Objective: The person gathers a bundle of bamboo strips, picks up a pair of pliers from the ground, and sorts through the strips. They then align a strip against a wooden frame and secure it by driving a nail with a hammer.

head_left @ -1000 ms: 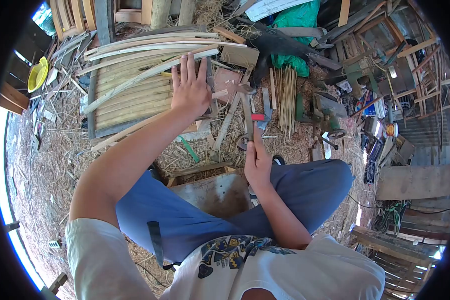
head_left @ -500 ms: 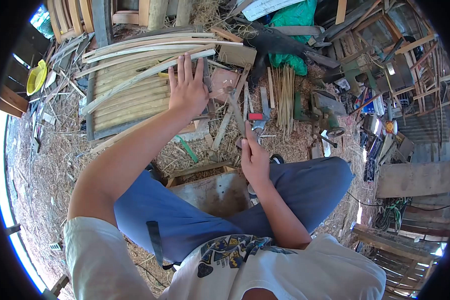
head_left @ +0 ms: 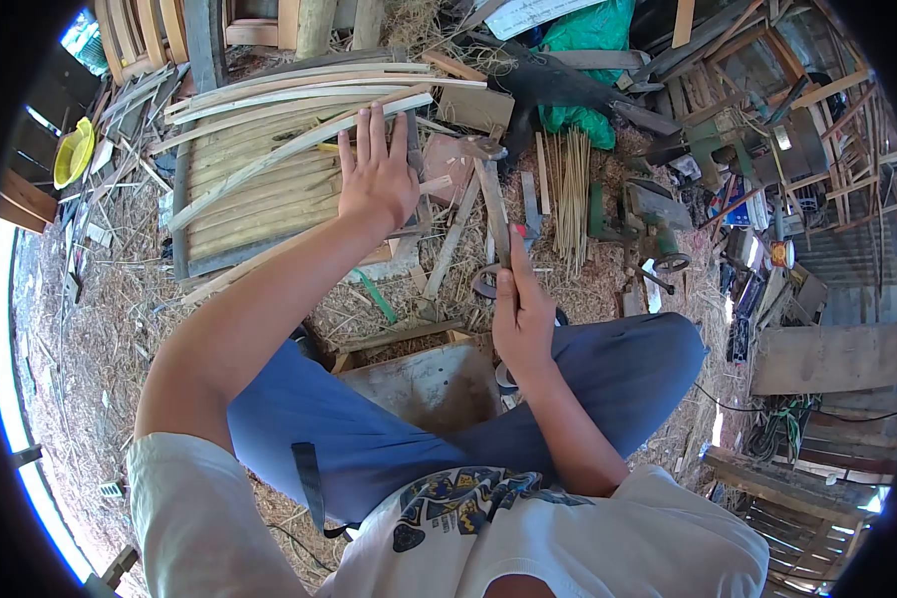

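Straw-strewn floor (head_left: 100, 329): wooden-handled steel hammer (head_left: 491, 204) is being clenched low by the right hand (head_left: 523, 319).
Likely top-heavy, stiff; pale wooden slats (head_left: 259, 189) are being pressed under the flat, open-fingered left hand (head_left: 374, 184).

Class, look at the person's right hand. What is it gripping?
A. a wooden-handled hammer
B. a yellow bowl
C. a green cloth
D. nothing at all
A: the right hand is closed around the handle of the hammer, while the left hand lies flat on the curved wooden strips.

Right hand (head_left: 523, 319) around hammer (head_left: 493, 199)
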A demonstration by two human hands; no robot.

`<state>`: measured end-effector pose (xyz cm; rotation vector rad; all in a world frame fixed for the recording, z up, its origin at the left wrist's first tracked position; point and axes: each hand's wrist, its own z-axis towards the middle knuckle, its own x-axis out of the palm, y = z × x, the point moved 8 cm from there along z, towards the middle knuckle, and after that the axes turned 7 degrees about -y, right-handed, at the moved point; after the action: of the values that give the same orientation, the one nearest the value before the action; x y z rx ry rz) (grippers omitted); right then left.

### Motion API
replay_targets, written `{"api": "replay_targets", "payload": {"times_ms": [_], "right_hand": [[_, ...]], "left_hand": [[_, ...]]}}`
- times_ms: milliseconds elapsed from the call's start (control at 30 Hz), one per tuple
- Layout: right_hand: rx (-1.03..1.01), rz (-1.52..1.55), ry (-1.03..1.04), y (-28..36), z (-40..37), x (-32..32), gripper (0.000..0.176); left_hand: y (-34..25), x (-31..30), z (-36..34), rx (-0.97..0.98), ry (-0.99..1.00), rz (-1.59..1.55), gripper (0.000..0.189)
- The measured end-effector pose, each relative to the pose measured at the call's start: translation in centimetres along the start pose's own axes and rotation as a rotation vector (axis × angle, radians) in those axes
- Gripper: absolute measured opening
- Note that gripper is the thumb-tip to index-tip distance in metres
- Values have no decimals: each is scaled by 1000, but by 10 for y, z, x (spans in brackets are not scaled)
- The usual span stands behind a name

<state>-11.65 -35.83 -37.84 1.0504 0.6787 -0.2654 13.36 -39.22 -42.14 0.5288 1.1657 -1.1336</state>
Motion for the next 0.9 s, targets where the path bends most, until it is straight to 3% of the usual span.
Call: {"api": "replay_targets", "payload": {"times_ms": [67, 167, 367, 467, 567, 667, 767, 900], "right_hand": [[-30, -92, 39, 2, 4, 0, 53], [160, -263, 230, -8, 10, 4, 53], [-98, -124, 12, 6, 8, -10, 51], [48, -293, 163, -26, 5, 11, 52], [187, -174, 180, -30, 3, 4, 54], [-65, -67, -7, -15, -2, -6, 53], [-165, -160, 1, -14, -13, -1, 53], [-150, -141, -12, -23, -17, 1, 52]], "left_hand": [[0, -1, 0, 7, -2, 9, 72], [-2, -2, 1, 3, 28, 12, 72], [-3, -2, 1, -1, 21, 26, 73], [-2, -4, 0, 1, 23, 21, 74], [-2, -3, 0, 5, 27, 16, 74], [-2, -2, 1, 4, -2, 10, 74], [-2, -3, 1, 2, -6, -4, 74], [0, -2, 1, 7, 24, 15, 73]]}}
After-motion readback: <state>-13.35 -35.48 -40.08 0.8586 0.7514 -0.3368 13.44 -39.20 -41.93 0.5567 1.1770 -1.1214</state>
